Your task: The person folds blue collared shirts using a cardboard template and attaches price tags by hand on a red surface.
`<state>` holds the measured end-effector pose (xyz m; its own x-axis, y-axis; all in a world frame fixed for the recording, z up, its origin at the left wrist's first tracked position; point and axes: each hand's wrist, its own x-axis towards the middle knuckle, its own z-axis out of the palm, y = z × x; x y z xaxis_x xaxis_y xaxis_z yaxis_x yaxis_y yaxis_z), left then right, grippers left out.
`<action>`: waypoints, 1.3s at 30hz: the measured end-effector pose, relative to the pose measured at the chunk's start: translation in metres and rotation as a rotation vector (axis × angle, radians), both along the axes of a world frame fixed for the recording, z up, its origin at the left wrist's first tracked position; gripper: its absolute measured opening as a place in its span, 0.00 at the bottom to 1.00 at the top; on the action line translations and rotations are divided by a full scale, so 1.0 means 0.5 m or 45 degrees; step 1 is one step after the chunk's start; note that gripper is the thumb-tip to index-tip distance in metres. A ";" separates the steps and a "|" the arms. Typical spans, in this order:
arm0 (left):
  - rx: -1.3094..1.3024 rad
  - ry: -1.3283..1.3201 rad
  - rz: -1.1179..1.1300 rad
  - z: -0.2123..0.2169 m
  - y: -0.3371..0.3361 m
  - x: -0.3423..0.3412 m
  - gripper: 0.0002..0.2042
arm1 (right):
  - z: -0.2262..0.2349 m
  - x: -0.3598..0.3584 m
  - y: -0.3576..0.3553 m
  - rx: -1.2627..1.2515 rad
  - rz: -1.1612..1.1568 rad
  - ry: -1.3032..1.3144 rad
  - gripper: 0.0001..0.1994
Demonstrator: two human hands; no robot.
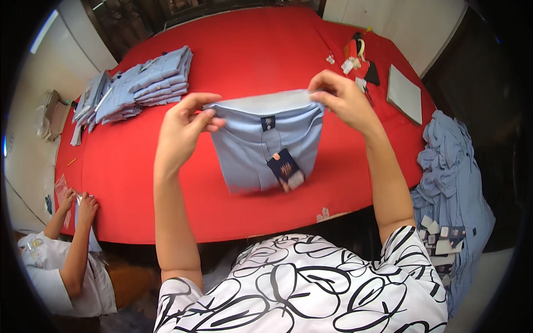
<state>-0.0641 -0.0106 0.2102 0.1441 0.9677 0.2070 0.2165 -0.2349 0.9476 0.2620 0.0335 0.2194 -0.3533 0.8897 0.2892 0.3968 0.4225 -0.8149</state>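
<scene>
A light blue folded garment (pixel 239 150) hangs between my hands above the red tabletop. My left hand (pixel 186 125) pinches its upper left corner, and my right hand (pixel 345 100) pinches the upper right corner. Along the top edge runs a pale strip, with a small dark label (pixel 268 122) sewn just below it. From a thin cord dangles a dark hang tag (pixel 283 165), with a whitish piece at its lower end. The garment's lower edge is slightly blurred.
Folded blue garments (pixel 161 77) are stacked at the far left of the red table (pixel 250 55). A pale flat stack (pixel 404 93) and small tools lie far right. Loose blue garments (pixel 452 161) heap beside the right edge. At left, a co-worker (pixel 72 272) handles something at the table edge.
</scene>
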 end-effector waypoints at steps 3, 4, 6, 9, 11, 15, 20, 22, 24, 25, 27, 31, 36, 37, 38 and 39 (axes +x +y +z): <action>-0.079 0.419 0.154 -0.086 0.113 -0.013 0.10 | -0.093 -0.005 0.124 -0.391 0.135 -0.003 0.05; -0.068 0.425 0.141 -0.150 0.158 -0.033 0.09 | -0.138 -0.015 0.163 -0.498 0.173 0.031 0.05; -0.101 0.492 0.174 -0.270 0.218 -0.045 0.09 | -0.239 -0.034 0.219 -0.627 0.082 0.060 0.04; -0.197 0.456 0.272 -0.373 0.253 -0.049 0.10 | -0.339 -0.047 0.253 -0.818 0.035 0.310 0.07; -0.261 0.399 0.309 -0.410 0.247 -0.073 0.10 | -0.339 -0.062 0.238 -0.971 0.130 0.517 0.09; -0.296 0.305 0.248 -0.433 0.252 -0.073 0.10 | -0.373 -0.045 0.250 -0.865 0.182 0.430 0.10; -0.340 0.391 0.269 -0.411 0.257 -0.045 0.10 | -0.399 -0.056 0.290 -0.704 -0.125 -0.133 0.10; -0.346 0.461 0.307 -0.419 0.257 -0.045 0.10 | -0.399 -0.075 0.274 -0.384 -0.160 -0.393 0.11; -0.292 0.519 0.332 -0.425 0.265 -0.041 0.11 | -0.404 -0.080 0.253 -0.218 -0.264 -0.337 0.10; -0.275 0.551 0.343 -0.435 0.262 -0.045 0.11 | -0.404 -0.085 0.234 -0.146 -0.313 -0.310 0.10; -0.320 0.449 0.320 -0.443 0.259 -0.065 0.11 | -0.394 -0.068 0.190 -0.022 -0.328 -0.339 0.10; -0.355 0.387 0.343 -0.422 0.254 -0.037 0.11 | -0.428 0.034 0.045 0.207 -0.180 -0.596 0.12; -0.407 0.391 0.318 -0.408 0.259 -0.026 0.11 | -0.466 0.127 -0.213 0.365 0.562 -0.883 0.20; -0.379 0.389 0.318 -0.414 0.260 -0.029 0.11 | -0.465 0.161 -0.252 0.321 0.604 -0.811 0.21; -0.348 0.387 0.313 -0.419 0.263 -0.030 0.11 | -0.460 0.200 -0.287 0.276 0.639 -0.741 0.22; -0.351 0.375 0.301 -0.424 0.262 -0.036 0.11 | -0.449 0.242 -0.320 0.217 0.625 -0.712 0.20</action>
<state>-0.0823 0.1203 -0.0019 -0.0732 0.9942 -0.0792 0.5032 0.1054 0.8577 0.3829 -0.1265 -0.0052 -0.8308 0.5521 0.0702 0.4655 0.7586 -0.4559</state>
